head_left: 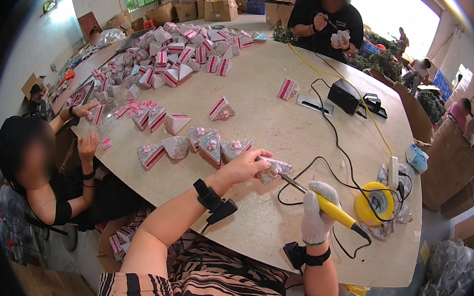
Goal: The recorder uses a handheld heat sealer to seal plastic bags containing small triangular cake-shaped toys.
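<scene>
Near the front middle of the table, my bare left hand [239,168] is closed on a glittery, toy-like cake slice [275,170] with pinkish bits on top. My right hand [314,219], in a whitish knitted glove, grips a soldering iron [337,207] by its yellow handle. The iron's metal tip meets the slice's right side; whether it touches the surface is too small to tell. Just beyond my left hand stand several similar slices [209,144] in a loose row. Glitter specks [258,210] lie scattered below the held slice.
A big heap of cake slices [175,50] covers the table's far left. Black cords loop across the right, near a black box [346,96], a yellow tape roll [373,200] and a white power strip [393,173]. Co-workers sit at the left [47,178] and far side [322,24], each handling a slice.
</scene>
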The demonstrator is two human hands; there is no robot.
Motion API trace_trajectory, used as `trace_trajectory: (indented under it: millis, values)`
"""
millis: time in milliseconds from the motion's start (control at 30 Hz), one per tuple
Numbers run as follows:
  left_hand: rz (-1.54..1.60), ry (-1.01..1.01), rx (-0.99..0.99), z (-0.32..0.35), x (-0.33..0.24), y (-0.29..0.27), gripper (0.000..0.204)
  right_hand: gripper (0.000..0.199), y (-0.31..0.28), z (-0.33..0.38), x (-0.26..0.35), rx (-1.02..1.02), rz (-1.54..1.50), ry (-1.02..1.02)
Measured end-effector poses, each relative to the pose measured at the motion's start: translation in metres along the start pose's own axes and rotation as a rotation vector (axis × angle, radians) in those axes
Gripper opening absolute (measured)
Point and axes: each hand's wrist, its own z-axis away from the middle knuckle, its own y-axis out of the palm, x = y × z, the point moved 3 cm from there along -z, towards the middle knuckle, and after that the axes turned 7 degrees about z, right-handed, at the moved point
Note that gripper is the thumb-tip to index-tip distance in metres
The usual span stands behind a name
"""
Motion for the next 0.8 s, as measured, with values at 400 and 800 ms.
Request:
trace_trajectory:
  millis: [400,800]
  values:
    - [-0.024,0.013,-0.003,0.0,0.003,0.002,0.04,0.017,0.002,-0.001,0.002,0.024,0.034,-0.008]
    - [0.136,-0.126,0.051,-0.001,0.01,-0.003,0.037,0.016,-0.009,0.0,-0.007,-0.107,-0.071,0.034]
